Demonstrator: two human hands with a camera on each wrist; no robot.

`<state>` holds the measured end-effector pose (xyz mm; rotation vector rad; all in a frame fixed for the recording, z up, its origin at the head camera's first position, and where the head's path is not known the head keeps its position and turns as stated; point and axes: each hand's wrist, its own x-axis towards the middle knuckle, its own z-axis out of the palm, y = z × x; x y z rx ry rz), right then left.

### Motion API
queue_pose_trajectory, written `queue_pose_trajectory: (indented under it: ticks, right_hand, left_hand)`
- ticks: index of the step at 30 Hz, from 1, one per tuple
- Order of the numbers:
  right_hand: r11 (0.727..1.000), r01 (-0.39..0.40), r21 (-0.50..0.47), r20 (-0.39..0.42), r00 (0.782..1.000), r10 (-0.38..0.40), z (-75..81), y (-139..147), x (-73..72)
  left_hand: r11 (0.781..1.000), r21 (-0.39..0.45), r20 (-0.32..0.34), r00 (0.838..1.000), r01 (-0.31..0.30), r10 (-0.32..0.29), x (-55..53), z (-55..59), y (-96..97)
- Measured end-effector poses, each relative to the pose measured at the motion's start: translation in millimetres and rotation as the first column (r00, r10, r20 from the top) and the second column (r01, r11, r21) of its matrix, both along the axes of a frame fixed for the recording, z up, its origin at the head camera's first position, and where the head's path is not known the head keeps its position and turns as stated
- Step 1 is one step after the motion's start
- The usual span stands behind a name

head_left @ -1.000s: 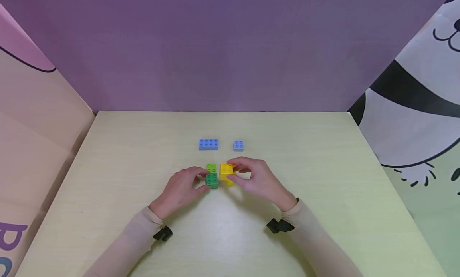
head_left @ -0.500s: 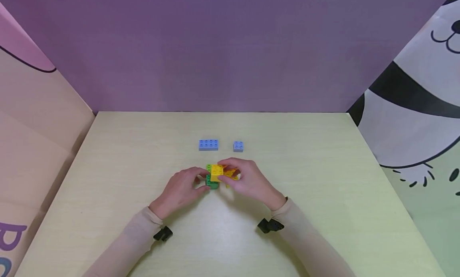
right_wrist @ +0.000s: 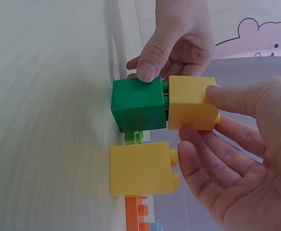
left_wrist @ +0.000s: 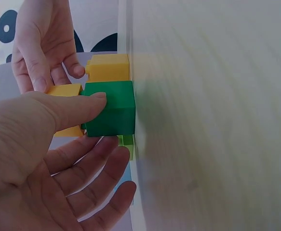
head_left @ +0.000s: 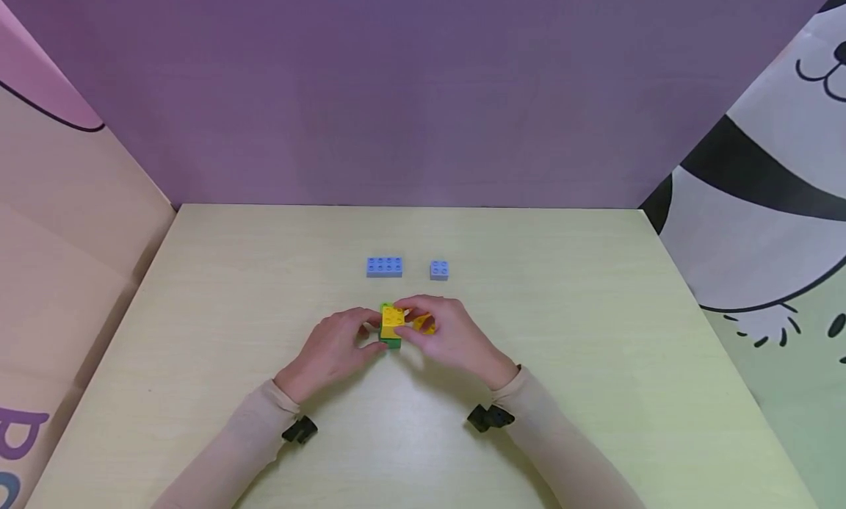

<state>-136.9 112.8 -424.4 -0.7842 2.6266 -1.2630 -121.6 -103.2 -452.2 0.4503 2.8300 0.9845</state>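
My left hand point(head_left: 335, 341) grips a dark green toy brick point(left_wrist: 110, 108) that stands on the table, thumb on one side and fingers on the other. Right above it, my right hand point(head_left: 452, 335) pinches a yellow brick point(right_wrist: 192, 102) between thumb and fingers. The green studs show in a narrow gap below the yellow brick, so it is not pressed fully down. A second yellow brick point(right_wrist: 140, 169) stands on the table just right of the green one, partly under my right hand in the head view. Behind the green brick sits a light green brick point(right_wrist: 130, 137), mostly covered.
Farther back on the pale table point(head_left: 264, 259) lie a long blue brick point(head_left: 384, 267) and a smaller blue brick point(head_left: 439, 270). An orange brick point(right_wrist: 131, 212) stands behind the second yellow one. A purple panel point(head_left: 410, 90) rises at the table's far edge.
My right hand has moved left with the yellow brick, from beside the green brick to over it. My left hand has stayed in place.
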Motion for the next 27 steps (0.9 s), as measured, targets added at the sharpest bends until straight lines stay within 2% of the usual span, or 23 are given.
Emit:
queue_pose_trajectory:
  ticks: [8,20,27]
  right_hand:
    - [1.0,-0.022,0.007,-0.025,0.999,0.022,0.3,0.1,-0.1]
    - [0.993,-0.039,0.111,-0.201,0.978,0.061,2.0,-6.6,2.6]
    - [0.988,-0.024,0.154,-0.218,0.974,0.058,1.0,-6.9,3.8]
  left_hand:
    - [1.0,0.006,-0.003,1.0,0.014,-0.014,-0.1,0.0,-0.6]
    - [0.999,0.021,-0.02,0.999,0.034,-0.034,-1.4,-0.1,-3.0]
    - [0.999,0.022,-0.036,0.998,0.048,-0.047,-2.7,-3.2,-1.8]
